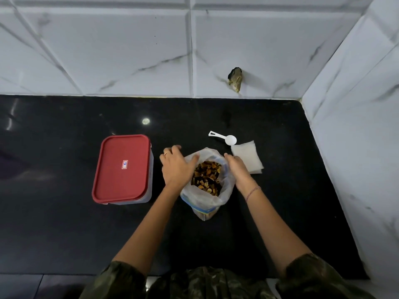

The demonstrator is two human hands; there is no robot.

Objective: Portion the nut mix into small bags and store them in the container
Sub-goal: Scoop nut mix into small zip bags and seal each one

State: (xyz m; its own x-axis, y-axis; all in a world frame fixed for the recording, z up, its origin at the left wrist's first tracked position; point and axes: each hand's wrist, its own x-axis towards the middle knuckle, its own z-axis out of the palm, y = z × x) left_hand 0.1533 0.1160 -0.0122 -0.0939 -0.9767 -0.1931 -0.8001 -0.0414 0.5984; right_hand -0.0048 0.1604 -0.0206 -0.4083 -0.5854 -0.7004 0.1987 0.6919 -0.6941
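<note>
On the glossy black tabletop (pixel 64 223), the left hand (pixel 176 167) and right hand (pixel 237 168) each pinch the crinkled rim of a thin translucent bag (pixel 207 201) of lumpy brown-orange nut mix (pixel 206 176) between them, a red-lidded rectangular container (pixel 123 169) left of the left hand, flat small bags (pixel 248 156) and a white plastic scoop (pixel 224 138) just beyond the right.

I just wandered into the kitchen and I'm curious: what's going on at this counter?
A person is getting ready to portion out a nut mix. The left hand and right hand each hold one side of the rim of a plastic bag, keeping it open so the nut mix shows. A white scoop and a stack of small bags lie untouched just behind it. The container, left of the bag, has its red lid on. Nothing looks portioned yet.
</note>
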